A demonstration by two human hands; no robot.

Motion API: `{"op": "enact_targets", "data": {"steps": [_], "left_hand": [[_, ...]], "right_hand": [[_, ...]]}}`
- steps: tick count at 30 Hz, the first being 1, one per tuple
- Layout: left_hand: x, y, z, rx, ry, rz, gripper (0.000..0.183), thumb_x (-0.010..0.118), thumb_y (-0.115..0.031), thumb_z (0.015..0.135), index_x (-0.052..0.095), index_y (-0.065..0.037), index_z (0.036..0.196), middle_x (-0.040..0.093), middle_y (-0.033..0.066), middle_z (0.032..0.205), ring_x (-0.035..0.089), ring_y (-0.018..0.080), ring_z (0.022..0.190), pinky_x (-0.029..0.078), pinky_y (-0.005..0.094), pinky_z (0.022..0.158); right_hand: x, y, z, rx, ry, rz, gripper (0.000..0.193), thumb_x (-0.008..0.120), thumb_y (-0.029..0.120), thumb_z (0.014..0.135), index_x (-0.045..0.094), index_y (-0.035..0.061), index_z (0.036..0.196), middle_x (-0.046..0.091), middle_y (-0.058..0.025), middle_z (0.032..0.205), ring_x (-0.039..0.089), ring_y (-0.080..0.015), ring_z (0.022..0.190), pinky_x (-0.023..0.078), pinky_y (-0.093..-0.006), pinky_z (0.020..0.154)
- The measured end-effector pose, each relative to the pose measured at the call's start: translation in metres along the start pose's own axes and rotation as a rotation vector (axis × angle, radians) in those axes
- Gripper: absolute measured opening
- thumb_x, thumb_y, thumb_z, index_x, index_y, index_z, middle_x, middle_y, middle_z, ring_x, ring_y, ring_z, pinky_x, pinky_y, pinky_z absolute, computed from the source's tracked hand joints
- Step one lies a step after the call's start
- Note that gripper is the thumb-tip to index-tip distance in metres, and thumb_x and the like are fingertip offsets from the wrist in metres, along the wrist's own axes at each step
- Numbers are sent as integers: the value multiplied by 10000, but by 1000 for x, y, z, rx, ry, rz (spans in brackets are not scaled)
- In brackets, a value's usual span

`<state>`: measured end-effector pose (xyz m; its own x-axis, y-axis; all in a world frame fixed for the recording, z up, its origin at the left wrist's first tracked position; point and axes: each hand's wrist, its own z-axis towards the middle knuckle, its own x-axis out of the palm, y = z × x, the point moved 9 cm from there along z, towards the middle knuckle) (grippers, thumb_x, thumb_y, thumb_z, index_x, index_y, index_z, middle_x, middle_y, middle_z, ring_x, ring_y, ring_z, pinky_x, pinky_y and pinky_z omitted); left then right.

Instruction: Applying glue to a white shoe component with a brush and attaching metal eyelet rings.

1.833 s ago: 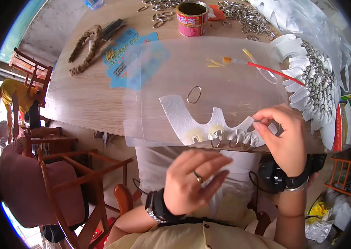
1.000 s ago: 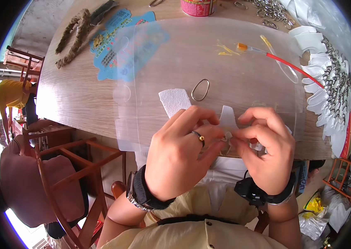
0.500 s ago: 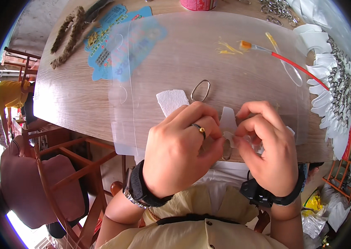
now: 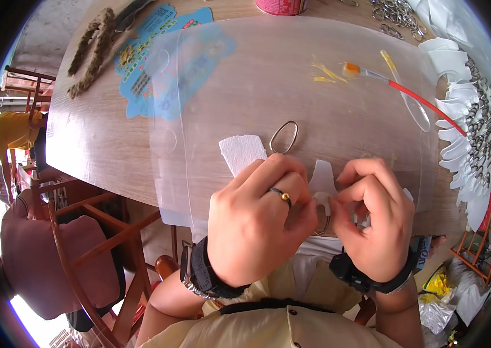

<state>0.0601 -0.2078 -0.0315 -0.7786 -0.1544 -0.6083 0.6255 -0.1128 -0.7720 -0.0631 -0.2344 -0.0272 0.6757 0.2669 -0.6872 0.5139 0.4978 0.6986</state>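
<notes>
Close to the table's near edge, my left hand [image 4: 257, 223] and my right hand [image 4: 376, 217] pinch a small white strip [image 4: 321, 174] between thumbs and fingertips. One flat end of the strip points away from me. Its nearer part curves over a metal ring [image 4: 327, 225], partly hidden between my hands. Both hands are closed, their fingertips almost meeting. Just beyond my left hand lie a rough white piece [image 4: 241, 152] and a loose oval metal ring [image 4: 296, 138]. Under my right hand, other pale bits are mostly covered.
A transparent sheet [image 4: 228, 98] covers much of the wooden table [image 4: 100, 145]. A red-handled brush [image 4: 417, 95] lies at right, beside a row of white pieces with metal rings [image 4: 454, 116]. A pink tin [image 4: 282, 7], blue card [image 4: 135, 107] and brown fuzzy strip [image 4: 103, 43] lie farther back.
My view has shifted slightly, so the table items sit a little lower. My hands still hold the strip, and more of its bend over the ring shows between my fingertips.
</notes>
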Motion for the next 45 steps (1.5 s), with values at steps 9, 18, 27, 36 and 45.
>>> {"op": "enact_targets", "data": {"steps": [9,18,27,36,45], "left_hand": [[2,2,2,-76,3,6,174,735,57,605,578,3,655,595,75,803,583,172,615,462,266,526],[2,0,5,-152,42,106,176,729,38,624,560,3,660,562,68,775,554,186,610,454,269,550],[5,9,2,-319,68,71,200,716,35,631,520,3,652,539,75,773,553,179,637,444,270,552],[0,11,5,-343,20,43,301,716,30,595,474,-36,761,474,53,747,460,172,604,387,283,523],[2,16,0,-313,1,21,334,723,34,582,457,-52,766,439,32,712,406,141,585,353,265,509]], "right_hand": [[0,-2,-1,40,-31,-20,266,691,-80,610,508,23,774,551,-93,875,572,-259,671,453,-354,557],[-2,-7,2,175,-54,25,227,681,-93,616,516,14,730,556,-90,836,574,-225,597,438,-326,491],[-2,-10,6,263,-35,12,243,688,-93,593,510,20,714,550,-100,815,588,-255,623,437,-332,499],[0,-3,10,210,-64,13,270,658,-120,567,605,36,781,521,-86,839,560,-217,594,434,-307,495],[2,-3,-1,107,-49,-3,391,712,-64,512,730,74,878,555,-61,899,544,-162,611,429,-271,492]]}}
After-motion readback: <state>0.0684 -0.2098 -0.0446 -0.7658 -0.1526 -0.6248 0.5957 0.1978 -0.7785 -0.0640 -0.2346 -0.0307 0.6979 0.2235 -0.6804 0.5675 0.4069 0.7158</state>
